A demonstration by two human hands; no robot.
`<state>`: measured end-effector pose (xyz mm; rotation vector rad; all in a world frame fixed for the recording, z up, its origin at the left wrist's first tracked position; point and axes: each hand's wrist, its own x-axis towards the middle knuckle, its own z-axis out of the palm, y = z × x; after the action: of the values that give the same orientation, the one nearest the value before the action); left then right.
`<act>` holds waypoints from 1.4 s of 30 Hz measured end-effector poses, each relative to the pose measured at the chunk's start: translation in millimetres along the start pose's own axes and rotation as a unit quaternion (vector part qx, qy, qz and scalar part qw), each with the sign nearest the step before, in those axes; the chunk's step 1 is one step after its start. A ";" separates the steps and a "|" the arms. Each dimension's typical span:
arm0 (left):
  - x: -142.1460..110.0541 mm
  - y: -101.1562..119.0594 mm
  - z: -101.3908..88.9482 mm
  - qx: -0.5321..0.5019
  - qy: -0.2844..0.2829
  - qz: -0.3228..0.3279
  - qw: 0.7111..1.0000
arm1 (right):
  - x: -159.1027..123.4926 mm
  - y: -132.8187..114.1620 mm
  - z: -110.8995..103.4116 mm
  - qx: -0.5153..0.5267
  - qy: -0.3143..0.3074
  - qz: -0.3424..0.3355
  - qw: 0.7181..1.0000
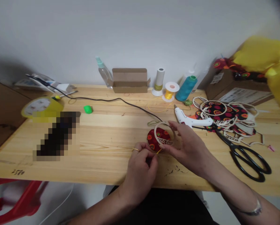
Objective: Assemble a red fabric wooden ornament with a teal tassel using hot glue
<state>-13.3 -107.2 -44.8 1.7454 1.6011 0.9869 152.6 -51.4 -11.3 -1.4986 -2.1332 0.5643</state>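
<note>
My right hand [192,151] grips a thin round wooden frame [155,132] with a lattice cut-out along its lower part. The frame overlaps a round dark red fabric piece [151,137] with flower patterns. At the lower edge of that fabric, my left hand [140,168] is closed, thumb and forefinger pinched by a short yellow cord [159,151]. Its other fingertips are partly hidden beside the fabric. Just beyond my right hand lies a white glue gun [189,118].
Black scissors [247,159] and a pile of wooden frames and fabric pieces [226,115] lie right. Thread spools [169,92], a teal thread cone [186,89], an open cardboard box [130,87] and a spray bottle [104,73] line the wall. A black cable [102,99] crosses the table; yellow tape [27,107] lies left.
</note>
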 end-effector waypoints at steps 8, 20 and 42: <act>0.0 1.2 2.3 -0.030 0.005 -0.027 0.999 | -4.6 -1.1 3.1 0.001 -0.005 -0.008 1.000; -0.7 5.0 3.9 -0.037 0.016 -0.030 0.999 | -8.1 12.2 11.5 -0.024 0.015 -0.056 0.998; 2.6 -3.5 -1.5 -0.019 -0.024 -0.017 0.999 | -13.6 -6.4 22.0 -0.041 0.007 -0.043 0.998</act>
<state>-16.5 -104.4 -46.4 1.6972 1.5680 0.9468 138.8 -67.7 -27.3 -1.4410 -2.2218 0.4396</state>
